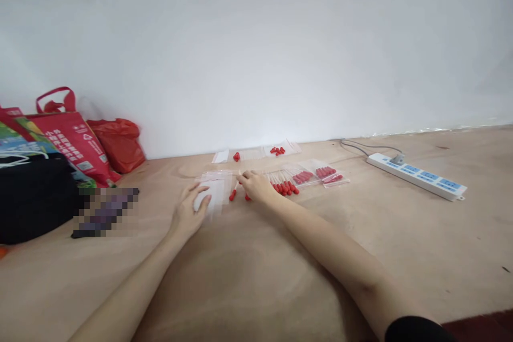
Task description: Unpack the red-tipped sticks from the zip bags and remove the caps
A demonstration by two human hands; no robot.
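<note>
My left hand (189, 207) rests at the left edge of a stack of clear zip bags (216, 192), thumb and fingers apart. To its right, my right hand (253, 184) bends its fingers down in a pinch over thin pale sticks with red tips; the palm hides part of them. One red-tipped stick (232, 195) lies just left of that hand, its pale end at the fingertips. A row of red-tipped sticks (285, 188) spreads out beyond the right wrist. Filled zip bags (303, 177) with red tips inside lie farther right.
Against the wall lie bags with small red pieces (277, 150). A white power strip (417, 175) with a plugged-in cable is at the right. Red shopping bags (76, 144), a black bag (36, 197) and a blurred-out flat item (106, 212) occupy the left side.
</note>
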